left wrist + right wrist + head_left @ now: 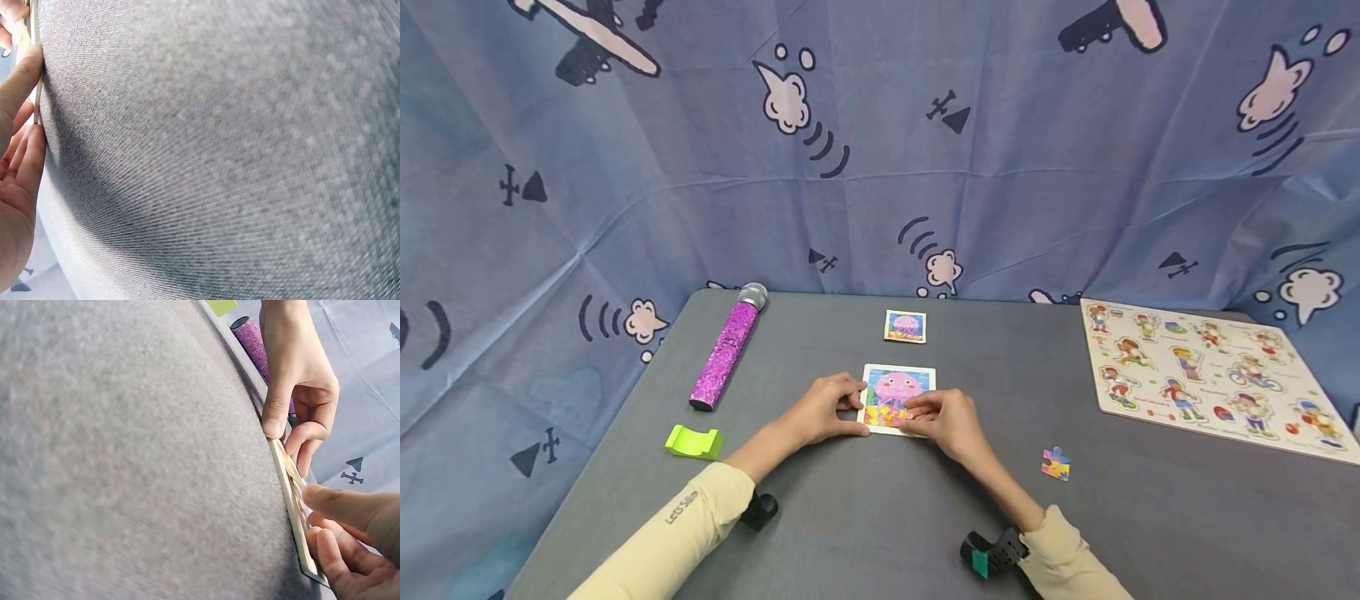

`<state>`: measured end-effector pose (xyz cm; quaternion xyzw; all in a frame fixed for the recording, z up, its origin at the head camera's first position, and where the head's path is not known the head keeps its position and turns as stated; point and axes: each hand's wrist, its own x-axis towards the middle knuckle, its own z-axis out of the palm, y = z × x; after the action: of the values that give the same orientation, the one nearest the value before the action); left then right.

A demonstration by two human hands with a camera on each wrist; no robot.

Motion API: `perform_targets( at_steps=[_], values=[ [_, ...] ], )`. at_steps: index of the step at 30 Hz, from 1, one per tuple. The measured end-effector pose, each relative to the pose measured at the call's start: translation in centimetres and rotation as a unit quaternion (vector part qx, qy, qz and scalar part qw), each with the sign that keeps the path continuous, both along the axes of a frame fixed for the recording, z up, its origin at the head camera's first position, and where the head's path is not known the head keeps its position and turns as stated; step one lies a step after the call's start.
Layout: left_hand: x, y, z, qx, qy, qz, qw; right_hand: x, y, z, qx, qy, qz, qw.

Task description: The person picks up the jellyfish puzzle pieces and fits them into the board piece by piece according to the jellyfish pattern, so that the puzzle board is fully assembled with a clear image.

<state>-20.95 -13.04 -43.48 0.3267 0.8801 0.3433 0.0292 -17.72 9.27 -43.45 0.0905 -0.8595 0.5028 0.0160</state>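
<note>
A small jigsaw puzzle of a pink jellyfish lies in its white-rimmed tray (898, 367) in the middle of the table. My left hand (823, 410) holds the tray's left edge between thumb and fingers; the left wrist view shows those fingers (31, 165) along its side. Over the tray's lower right part, my right hand (951, 423) pinches a puzzle piece, mostly hidden by the fingers. In the right wrist view the thumb (337, 506) and fingertips meet at a piece tilted above the tray's rim (284, 481). One loose puzzle piece (1056, 464) lies right of the right hand.
Behind the tray lies a small jellyfish picture card (906, 326). A glittery purple microphone (726, 354) and a lime-green stand (693, 442) are at the left. A large wooden picture board (1161, 408) covers the right back. A patterned blue curtain (865, 208) hangs behind the table.
</note>
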Motion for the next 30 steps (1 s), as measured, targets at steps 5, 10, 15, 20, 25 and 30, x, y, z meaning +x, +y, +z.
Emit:
perform_targets(
  at_steps=[5,10,15,20,25,30],
  values=[
    [-0.11,0.06,0.07,-0.004,-0.004,0.001,1.0000,-0.11,0.08,0.27,0.046,0.022,0.004,0.999],
    [-0.10,0.11,0.18,-0.003,0.001,-0.003,1.0000,-0.17,0.11,0.45,0.072,0.024,0.005,0.997],
    [0.04,0.15,0.25,-0.002,0.001,-0.004,1.0000,-0.24,0.12,0.49,0.065,0.010,0.015,0.998],
    [0.14,0.12,0.21,-0.003,-0.004,-0.001,1.0000,-0.37,0.24,0.41,0.052,0.000,0.032,0.998],
    [-0.02,0.12,-0.05,0.006,0.007,-0.007,0.9999,-0.29,0.35,0.40,0.029,-0.003,0.025,0.999],
    [-0.16,0.10,-0.26,0.016,0.021,-0.015,0.9995,-0.20,0.06,0.29,0.006,0.009,0.010,1.000]
  ],
)
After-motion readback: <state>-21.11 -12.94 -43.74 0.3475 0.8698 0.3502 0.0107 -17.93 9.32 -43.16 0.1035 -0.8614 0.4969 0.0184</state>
